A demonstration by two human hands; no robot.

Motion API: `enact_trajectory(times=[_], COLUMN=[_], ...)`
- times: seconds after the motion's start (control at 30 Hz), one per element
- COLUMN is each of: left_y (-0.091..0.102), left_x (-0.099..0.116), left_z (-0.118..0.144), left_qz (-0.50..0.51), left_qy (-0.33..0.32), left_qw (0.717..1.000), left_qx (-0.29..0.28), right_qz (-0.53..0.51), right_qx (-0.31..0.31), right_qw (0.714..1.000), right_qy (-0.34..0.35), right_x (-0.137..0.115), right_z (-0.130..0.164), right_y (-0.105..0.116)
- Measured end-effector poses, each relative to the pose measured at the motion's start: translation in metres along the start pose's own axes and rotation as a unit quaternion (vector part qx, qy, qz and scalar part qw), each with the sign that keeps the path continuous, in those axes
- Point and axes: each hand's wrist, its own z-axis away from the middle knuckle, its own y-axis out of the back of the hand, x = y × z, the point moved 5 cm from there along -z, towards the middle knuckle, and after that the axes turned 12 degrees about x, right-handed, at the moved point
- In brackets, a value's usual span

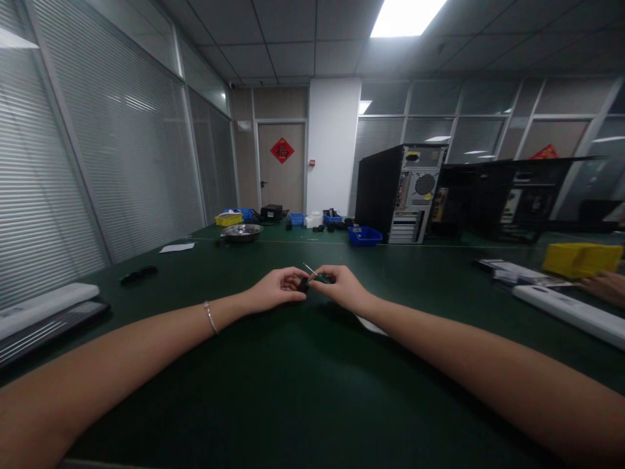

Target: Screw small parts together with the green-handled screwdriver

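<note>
Both my arms reach out over a dark green table (293, 391). My left hand (276, 290) and my right hand (342, 286) meet at the middle, fingers pinched together on a small dark part (305, 284). A thin metal tool, a screwdriver or tweezers (312, 271), sticks up between the fingertips and seems held by my right hand. A thin bracelet (210, 317) circles my left wrist. A pale sheet (371, 324) lies partly hidden under my right forearm. The part is too small to tell what it is.
Two open black computer cases (400, 192) stand at the far right. A steel bowl (241, 231) and blue (364, 236) and yellow bins (581, 258) sit on the table. Another person's hand (605, 286) rests at the right edge. White keyboards lie left (43, 306) and right (571, 312).
</note>
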Motion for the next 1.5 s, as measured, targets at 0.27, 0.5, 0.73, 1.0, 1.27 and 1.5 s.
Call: enact_trajectory(times=[0.27, 0.5, 0.73, 1.0, 1.27, 1.5], left_y=[0.0, 0.001, 0.001, -0.001, -0.009, 0.0], left_x=[-0.005, -0.004, -0.006, -0.004, 0.001, -0.003], left_z=[-0.001, -0.001, -0.003, -0.003, -0.001, -0.006], left_qz=[0.02, 0.012, 0.016, 0.053, 0.115, 0.116], left_qy=[-0.017, -0.029, -0.023, -0.017, 0.007, -0.006], left_qw=[1.0, 0.999, 0.999, 0.998, 0.993, 0.99], left_qx=[0.002, 0.017, 0.036, 0.034, 0.022, 0.075], right_qz=[0.028, 0.064, 0.104, 0.111, 0.135, 0.125], right_qx=[0.035, 0.039, 0.05, 0.049, 0.039, 0.028], right_qw=[0.999, 0.996, 0.989, 0.988, 0.983, 0.985], right_qy=[0.02, 0.05, 0.093, 0.094, 0.122, 0.114], right_x=[-0.004, -0.013, -0.018, -0.022, -0.024, -0.023], right_z=[0.004, 0.008, 0.012, 0.016, 0.021, 0.02], right_y=[0.001, 0.003, 0.002, 0.003, 0.002, 0.001])
